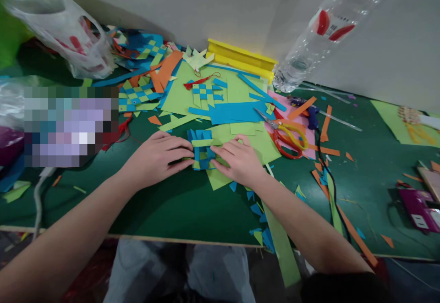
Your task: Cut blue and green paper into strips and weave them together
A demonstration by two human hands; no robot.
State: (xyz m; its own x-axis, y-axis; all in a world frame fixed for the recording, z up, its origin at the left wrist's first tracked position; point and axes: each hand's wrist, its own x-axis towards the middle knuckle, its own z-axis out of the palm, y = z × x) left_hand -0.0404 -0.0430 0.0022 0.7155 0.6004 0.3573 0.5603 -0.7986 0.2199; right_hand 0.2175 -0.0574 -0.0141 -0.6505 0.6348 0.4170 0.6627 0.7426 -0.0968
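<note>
A small woven piece of blue and green paper strips (202, 151) lies on the dark green table between my two hands. My left hand (160, 158) has its fingers slightly apart, with the fingertips at the left edge of the weave. From the other side, my right hand (239, 158) presses its fingertips on the right edge, thumb below. One green strip crosses the upper part of the weave, with blue strip ends standing up above it. Green paper sheets lie under and beside my right hand. Behind is a finished-looking blue and green woven fish (204, 94) on green paper.
Scissors (287, 133) with red and yellow handles and a glue gun (311, 115) lie right of centre. A plastic bottle (309, 51), a yellow holder (240, 60) and a plastic bag (75, 37) stand behind. Paper scraps litter the table; a black cable (323, 156) runs down the right.
</note>
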